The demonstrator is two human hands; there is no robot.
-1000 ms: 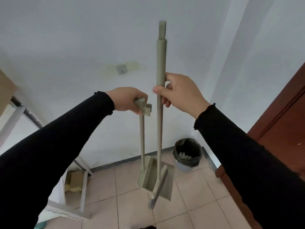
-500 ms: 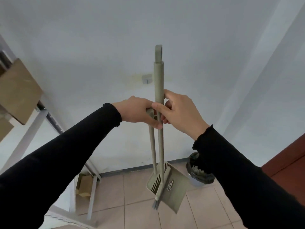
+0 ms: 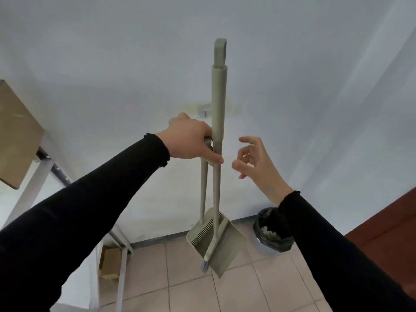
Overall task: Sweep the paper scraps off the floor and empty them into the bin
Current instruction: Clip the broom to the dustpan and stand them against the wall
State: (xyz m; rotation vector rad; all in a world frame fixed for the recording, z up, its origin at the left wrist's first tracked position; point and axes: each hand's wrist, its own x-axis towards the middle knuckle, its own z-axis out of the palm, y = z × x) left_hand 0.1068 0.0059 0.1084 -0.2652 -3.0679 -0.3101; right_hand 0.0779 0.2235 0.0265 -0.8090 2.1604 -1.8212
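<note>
**One hand carries both tools**

The left hand (image 3: 189, 140) curls its fingers (image 3: 213, 159) round the handles of the sage-green plastic broom (image 3: 218, 97) and the matching long-handled dustpan (image 3: 227, 244) together, so the nested pair hangs clear of the beige tiled floor (image 3: 258, 284). The right hand (image 3: 254, 163) hovers just beside the broom, fingers spread, holding nothing. Pale paper scraps (image 3: 269, 230) lie in the round black-bagged bin (image 3: 267, 249). None show on the visible tiles, so sweeping looks finished.
</note>
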